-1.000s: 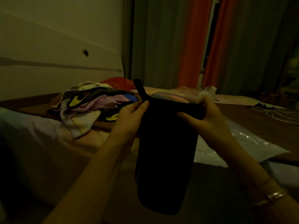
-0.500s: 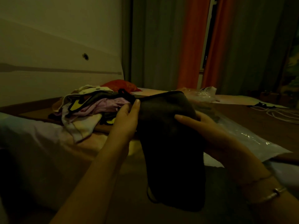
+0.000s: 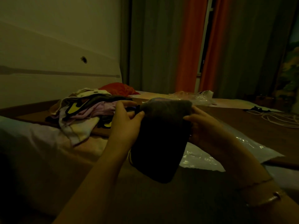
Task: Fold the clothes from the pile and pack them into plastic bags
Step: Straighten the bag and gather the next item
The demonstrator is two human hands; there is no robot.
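Note:
A dark garment (image 3: 159,139), folded into a short thick bundle, hangs in the air in front of me. My left hand (image 3: 125,123) pinches its upper left corner. My right hand (image 3: 204,125) grips its right edge. The pile of mixed clothes (image 3: 84,110), white, lilac, yellow and dark pieces, lies on the bed to the left, just beyond my left hand. A flat clear plastic bag (image 3: 210,154) lies on the bed under and to the right of the garment. More crumpled plastic bags (image 3: 194,97) sit farther back.
A red item (image 3: 119,89) lies behind the pile by the wall. White cords (image 3: 278,118) and a small dark object lie at the far right of the bed. Orange and grey curtains (image 3: 189,46) hang behind. A pale pillow or sheet (image 3: 27,139) is at the left.
The long hanging garment has been folded up on itself and is now about half as long. Both hands moved slightly down and closer to the bed.

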